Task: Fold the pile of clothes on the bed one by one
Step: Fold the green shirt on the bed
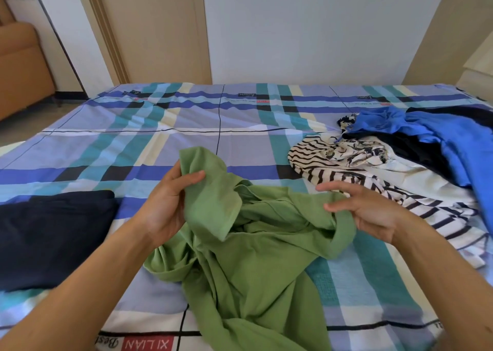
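home bedroom: bed (240, 126) with plaid sheet, strewn clothes (400, 150), wooden door (149, 30), armchair (18, 65).

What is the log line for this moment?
left hand: grips green shirt; right hand: open at its edge; pile: unfolded; navy garment: folded
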Tool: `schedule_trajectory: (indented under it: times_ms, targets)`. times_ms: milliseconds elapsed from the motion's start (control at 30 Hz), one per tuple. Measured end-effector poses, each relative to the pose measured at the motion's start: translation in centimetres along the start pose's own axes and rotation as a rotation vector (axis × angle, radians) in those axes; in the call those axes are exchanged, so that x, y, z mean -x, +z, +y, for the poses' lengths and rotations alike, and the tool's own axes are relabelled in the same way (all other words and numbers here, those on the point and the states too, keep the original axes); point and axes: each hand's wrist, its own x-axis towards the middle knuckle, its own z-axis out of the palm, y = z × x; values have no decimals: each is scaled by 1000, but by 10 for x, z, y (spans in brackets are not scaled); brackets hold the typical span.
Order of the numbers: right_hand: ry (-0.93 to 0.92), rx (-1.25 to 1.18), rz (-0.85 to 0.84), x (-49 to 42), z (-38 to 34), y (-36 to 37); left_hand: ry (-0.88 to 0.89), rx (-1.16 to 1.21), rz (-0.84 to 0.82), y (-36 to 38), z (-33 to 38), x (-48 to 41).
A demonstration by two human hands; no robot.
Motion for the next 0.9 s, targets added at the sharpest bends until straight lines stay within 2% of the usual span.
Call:
schedule_trajectory:
  times_ms: [67,233,333,400,533,633,700,800,900]
  targets:
    - [17,-26,-29,0,2,0,8,-58,25,2,-1,1]
    - [-260,-249,21,-3,-8,5,5,-92,10,5,8,-2]
    - [-322,-364,52,-8,-29,12,16,-160,-17,9,30,-16]
    - [-352,-303,25,-11,-57,16,27,-250,-52,14,57,-33]
    - [-407,68,61,-8,-143,26,84,-455,-107,32,144,-57]
    - [-505,256,158,-3,-212,30,157,-608,-16,47,218,-61]
    - [-588,274,220,4,-256,30,207,-652,61,54,264,-59]
    - [-707,239,291,16,-313,25,288,-613,195,57,317,-55]
    - [-739,317,308,31,-358,20,397,-509,285,50,356,-49]
